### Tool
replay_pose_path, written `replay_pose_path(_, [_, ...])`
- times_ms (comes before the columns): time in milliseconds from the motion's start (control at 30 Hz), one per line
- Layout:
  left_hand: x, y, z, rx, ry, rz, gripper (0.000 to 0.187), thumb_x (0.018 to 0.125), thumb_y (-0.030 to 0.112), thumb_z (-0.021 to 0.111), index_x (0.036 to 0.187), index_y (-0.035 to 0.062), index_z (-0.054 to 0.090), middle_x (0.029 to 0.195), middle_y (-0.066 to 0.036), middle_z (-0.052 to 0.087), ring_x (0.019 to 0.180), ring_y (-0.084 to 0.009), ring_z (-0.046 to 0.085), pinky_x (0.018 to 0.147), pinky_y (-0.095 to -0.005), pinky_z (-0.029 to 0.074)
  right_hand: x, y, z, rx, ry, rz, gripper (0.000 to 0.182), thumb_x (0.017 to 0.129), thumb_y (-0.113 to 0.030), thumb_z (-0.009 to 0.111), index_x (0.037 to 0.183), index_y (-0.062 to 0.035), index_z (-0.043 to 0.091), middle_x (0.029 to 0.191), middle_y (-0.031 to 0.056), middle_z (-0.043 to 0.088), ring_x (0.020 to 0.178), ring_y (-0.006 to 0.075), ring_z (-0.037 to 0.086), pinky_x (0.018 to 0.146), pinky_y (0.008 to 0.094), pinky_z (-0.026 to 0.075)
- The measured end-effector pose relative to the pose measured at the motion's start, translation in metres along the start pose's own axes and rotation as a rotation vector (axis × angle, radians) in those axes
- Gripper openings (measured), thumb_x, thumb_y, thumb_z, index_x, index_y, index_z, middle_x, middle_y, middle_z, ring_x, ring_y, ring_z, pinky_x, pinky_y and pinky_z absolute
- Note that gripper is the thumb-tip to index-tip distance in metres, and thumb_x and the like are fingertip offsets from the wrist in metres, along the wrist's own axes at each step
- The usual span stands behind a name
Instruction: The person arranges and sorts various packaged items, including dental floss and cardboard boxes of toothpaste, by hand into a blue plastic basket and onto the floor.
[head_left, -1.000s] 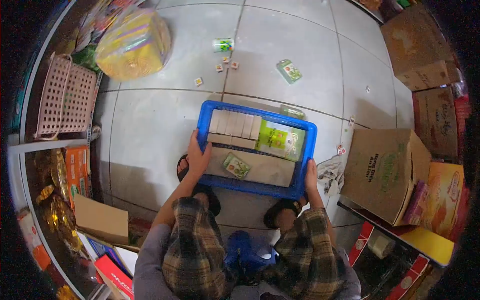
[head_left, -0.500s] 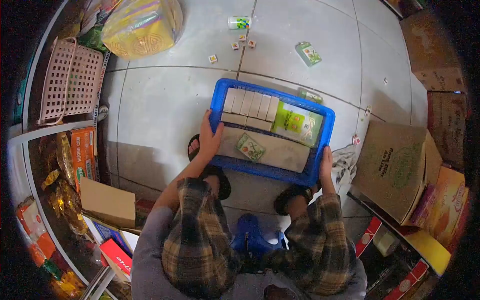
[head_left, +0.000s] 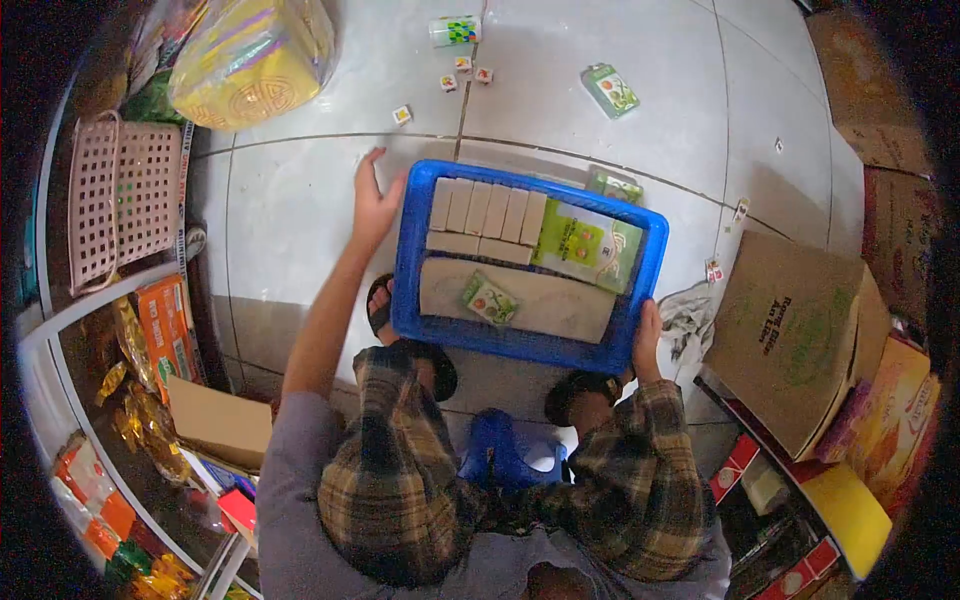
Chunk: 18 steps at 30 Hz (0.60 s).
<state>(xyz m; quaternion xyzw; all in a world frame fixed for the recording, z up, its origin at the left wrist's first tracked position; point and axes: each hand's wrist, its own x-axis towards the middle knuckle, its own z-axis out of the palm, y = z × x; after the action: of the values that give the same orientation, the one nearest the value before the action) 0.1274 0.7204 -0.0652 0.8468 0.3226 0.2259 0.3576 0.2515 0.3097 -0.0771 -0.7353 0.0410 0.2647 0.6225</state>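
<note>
A blue plastic basket sits in front of me, tilted slightly, above my feet. Inside it stand a row of pale boxes, a green-and-white packet and a small green box lying on a flat pale piece. My left hand is off the basket, just beyond its upper left side, thumb and fingers spread with nothing in them. At the lower right corner, my right hand grips the rim, its fingers partly hidden.
On the tiled floor lie a green box, a patterned can and several small dice-like cubes. Another green box lies behind the basket. A pink basket stands left; cardboard boxes line the right.
My left hand has let go of the basket's left rim and moved up and left, fingers opening. The basket's left side has shifted slightly left; my right hand stays on the rim.
</note>
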Motion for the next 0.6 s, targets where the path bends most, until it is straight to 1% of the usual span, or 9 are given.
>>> replay_pose_path(67, [0.036,-0.016,0.007,0.040,-0.039,0.074,0.048,0.070,0.022,0.052,0.105,-0.0042,0.033,0.105,-0.020,0.038,0.099,-0.0309,0.036,0.085,-0.0344,0.026,-0.004,-0.013,0.005,0.032,-0.013,0.056,0.029,0.081,-0.030,0.034,0.083,-0.0035,0.046,0.065,-0.0001,0.046,0.054,0.0084,0.043,0.048,0.0208,0.037])
replay_pose_path(133, [0.066,-0.034,0.021,0.331,-0.084,0.305,0.054,0.066,0.027,0.056,0.104,-0.0034,0.034,0.103,-0.021,0.039,0.095,-0.0336,0.038,0.084,-0.0352,0.028,-0.006,-0.024,0.011,0.022,-0.041,0.030,0.032,0.080,-0.033,0.035,0.085,-0.0036,0.046,0.064,0.0013,0.047,0.052,0.0102,0.045,0.044,0.0218,0.037])
replay_pose_path(233, [0.088,-0.048,0.045,0.461,-0.184,0.282,0.066,0.061,0.034,0.059,0.109,-0.0005,0.030,0.109,-0.022,0.033,0.102,-0.0338,0.032,0.084,-0.0404,0.026,-0.008,-0.046,0.026,0.134,0.044,0.227,0.034,0.080,-0.036,0.035,0.086,-0.0036,0.045,0.065,0.0025,0.048,0.052,0.0110,0.046,0.045,0.0229,0.038])
replay_pose_path(300, [0.103,-0.055,0.061,0.498,-0.216,0.322,0.069,0.059,0.035,0.060,0.111,0.0006,0.029,0.112,-0.022,0.031,0.104,-0.0339,0.029,0.084,-0.0422,0.025,-0.001,-0.032,0.016,0.113,-0.004,0.208,0.035,0.080,-0.036,0.035,0.086,-0.0033,0.045,0.065,0.0028,0.048,0.052,0.0113,0.046,0.045,0.0233,0.039])
replay_pose_path(367, [0.110,-0.067,0.080,0.380,-0.118,0.319,0.075,0.057,0.039,0.061,0.114,0.0041,0.027,0.116,-0.019,0.027,0.108,-0.0339,0.024,0.084,-0.0460,0.022,0.001,-0.021,0.009,0.085,-0.052,0.189,0.035,0.080,-0.036,0.035,0.086,-0.0031,0.045,0.065,0.0032,0.048,0.052,0.0116,0.047,0.045,0.0237,0.039])
replay_pose_path(467, [0.130,-0.047,0.096,0.435,-0.118,0.365,0.076,0.056,0.043,0.060,0.116,0.0104,0.026,0.117,-0.015,0.028,0.108,-0.0339,0.023,0.083,-0.0473,0.022,0.002,-0.019,0.007,0.032,-0.009,0.231,0.036,0.080,-0.036,0.034,0.087,-0.0023,0.045,0.065,0.0038,0.048,0.053,0.0118,0.047,0.045,0.0238,0.039])
replay_pose_path(500, [0.134,-0.034,0.099,0.424,-0.130,0.364,0.076,0.056,0.043,0.060,0.116,0.0104,0.026,0.117,-0.015,0.028,0.108,-0.0339,0.023,0.083,-0.0473,0.022,0.002,-0.022,0.010,0.134,-0.010,0.283,0.036,0.080,-0.035,0.033,0.087,-0.0023,0.045,0.065,0.0037,0.048,0.052,0.0119,0.047,0.045,0.0239,0.040])
replay_pose_path(567, [0.147,-0.009,0.106,0.721,-0.199,0.259,0.071,0.056,0.047,0.057,0.116,0.0204,0.028,0.117,-0.013,0.028,0.106,-0.0315,0.026,0.081,-0.0467,0.024,0.007,-0.022,0.008,0.238,-0.003,0.321,0.036,0.081,-0.035,0.033,0.087,-0.0022,0.045,0.066,0.0037,0.048,0.052,0.0120,0.047,0.046,0.0240,0.040])
replay_pose_path(600, [0.152,-0.008,0.111,0.713,-0.204,0.261,0.071,0.056,0.047,0.057,0.116,0.0204,0.028,0.117,-0.013,0.028,0.106,-0.0315,0.026,0.081,-0.0467,0.024,0.007,-0.018,0.004,0.147,-0.056,0.280,0.035,0.081,-0.035,0.032,0.088,-0.0025,0.045,0.067,0.0033,0.048,0.054,0.0119,0.047,0.048,0.0240,0.040])
